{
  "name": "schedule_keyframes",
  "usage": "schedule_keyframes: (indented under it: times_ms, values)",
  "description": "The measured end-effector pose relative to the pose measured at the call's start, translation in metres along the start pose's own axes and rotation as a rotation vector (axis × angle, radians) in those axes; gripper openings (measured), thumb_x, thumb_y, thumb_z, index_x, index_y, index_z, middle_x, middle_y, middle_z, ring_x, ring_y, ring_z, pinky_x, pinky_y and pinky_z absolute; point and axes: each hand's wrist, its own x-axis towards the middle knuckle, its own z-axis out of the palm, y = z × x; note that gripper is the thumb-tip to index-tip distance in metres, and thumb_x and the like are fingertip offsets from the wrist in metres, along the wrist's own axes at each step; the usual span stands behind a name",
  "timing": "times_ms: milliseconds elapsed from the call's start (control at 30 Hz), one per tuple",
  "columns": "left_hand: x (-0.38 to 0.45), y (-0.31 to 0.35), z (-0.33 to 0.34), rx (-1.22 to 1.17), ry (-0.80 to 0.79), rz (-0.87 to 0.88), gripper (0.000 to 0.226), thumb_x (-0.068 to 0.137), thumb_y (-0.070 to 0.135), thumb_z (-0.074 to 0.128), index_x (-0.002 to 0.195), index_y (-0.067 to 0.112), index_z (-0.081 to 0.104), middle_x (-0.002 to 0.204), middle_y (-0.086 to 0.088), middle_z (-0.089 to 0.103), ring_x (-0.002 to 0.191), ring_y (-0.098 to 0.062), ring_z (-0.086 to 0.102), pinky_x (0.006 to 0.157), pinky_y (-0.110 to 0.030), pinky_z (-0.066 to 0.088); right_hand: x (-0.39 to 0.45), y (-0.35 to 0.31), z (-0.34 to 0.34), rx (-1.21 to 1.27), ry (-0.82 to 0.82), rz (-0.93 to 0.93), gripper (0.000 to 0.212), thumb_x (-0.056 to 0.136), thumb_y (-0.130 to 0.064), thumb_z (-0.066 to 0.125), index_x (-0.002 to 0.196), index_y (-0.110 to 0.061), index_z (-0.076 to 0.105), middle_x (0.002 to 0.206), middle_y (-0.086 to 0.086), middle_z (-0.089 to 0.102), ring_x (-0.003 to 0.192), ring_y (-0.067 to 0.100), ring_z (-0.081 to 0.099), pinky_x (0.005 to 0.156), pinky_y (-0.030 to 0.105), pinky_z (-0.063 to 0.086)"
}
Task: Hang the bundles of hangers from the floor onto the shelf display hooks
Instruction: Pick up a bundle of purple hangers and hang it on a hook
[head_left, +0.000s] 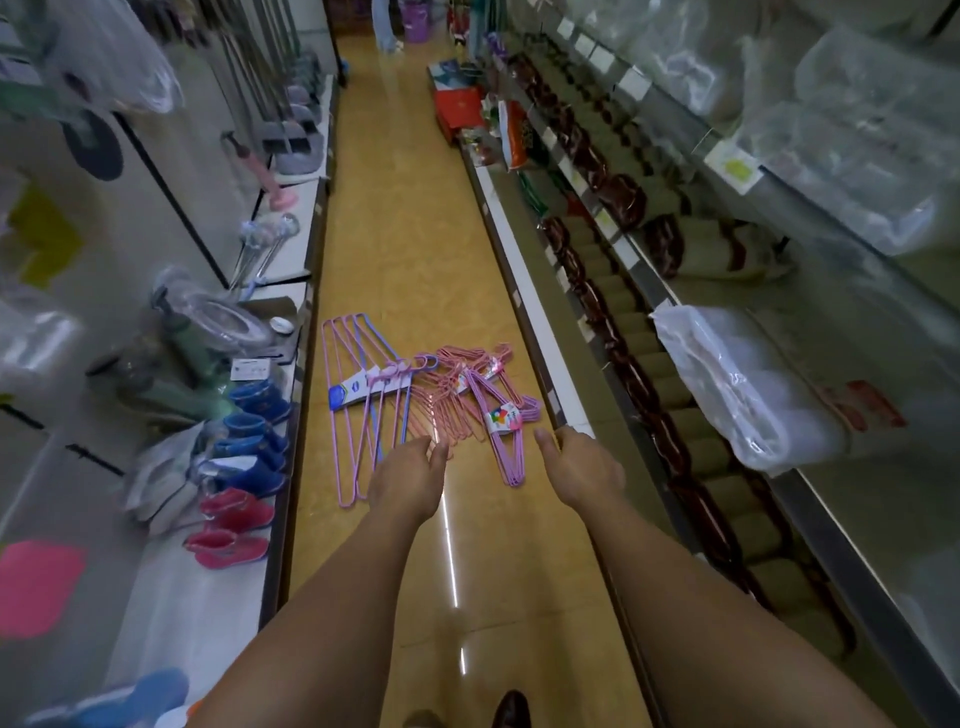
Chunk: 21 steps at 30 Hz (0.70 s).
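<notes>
Several bundles of wire hangers lie on the yellow aisle floor: a large pink, purple and blue bundle with a white and blue label on the left, a small pink bundle in the middle, and a purple bundle with a colourful label on the right. My left hand reaches down over the near end of the large bundle, fingers relaxed and holding nothing. My right hand hangs just right of the purple bundle, fingers loosely curled and empty. No display hooks can be made out.
Shelving lines both sides of the narrow aisle. The low left shelf carries blue and pink boots and bagged goods. The right shelves hold brown packs and a clear plastic bag. Boxes stand on the floor further along.
</notes>
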Motion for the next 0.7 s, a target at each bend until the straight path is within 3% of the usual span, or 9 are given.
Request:
schedule_keyframes:
  times_ms: [67,200,300,467,700]
  values:
    - [0.026,0.008,0.003,0.008,-0.006,0.005,0.048,0.101,0.042,0.029,0.128,0.011,0.054,0.127,-0.01,0.059,0.116,-0.027,0.054,0.089,-0.035,0.042,0.027,-0.002,-0.002,-0.006,-0.009,0.009,0.059,0.098,-0.058,0.021,0.126,-0.017,0.053,0.115,0.005,0.063,0.103,0.02,0.06,0.071,0.031,0.041]
    - [0.081,0.018,0.01,0.01,-0.049,0.009,0.052,0.101,0.044,0.028,0.141,0.015,0.043,0.141,-0.006,0.05,0.128,-0.024,0.046,0.101,-0.036,0.038,0.078,-0.01,-0.005,-0.003,-0.026,0.021,0.057,0.098,-0.058,0.023,0.124,-0.018,0.054,0.112,0.004,0.063,0.1,0.019,0.06,0.069,0.029,0.041]
    - [0.127,0.027,0.011,0.026,-0.068,0.036,0.051,0.101,0.044,0.027,0.139,0.014,0.044,0.139,-0.007,0.051,0.126,-0.025,0.048,0.098,-0.035,0.039,0.119,-0.017,-0.006,0.014,-0.012,0.05,0.055,0.098,-0.058,0.024,0.122,-0.019,0.055,0.108,0.001,0.063,0.097,0.018,0.06,0.074,0.031,0.047]
    - [0.22,0.035,0.001,0.016,-0.072,0.114,0.046,0.101,0.044,0.028,0.129,0.016,0.052,0.125,-0.007,0.06,0.115,-0.026,0.055,0.086,-0.033,0.041,0.198,-0.041,-0.017,0.014,-0.005,0.099,0.057,0.099,-0.056,0.023,0.134,-0.019,0.049,0.127,0.005,0.059,0.116,0.023,0.056,0.084,0.033,0.044]
    - [0.331,0.032,0.0,0.014,-0.103,0.129,0.049,0.101,0.045,0.027,0.133,0.016,0.05,0.125,-0.009,0.061,0.115,-0.027,0.055,0.088,-0.034,0.042,0.29,-0.066,-0.007,-0.008,-0.042,0.172,0.059,0.099,-0.057,0.021,0.137,-0.019,0.046,0.132,0.004,0.057,0.12,0.022,0.054,0.088,0.034,0.043]
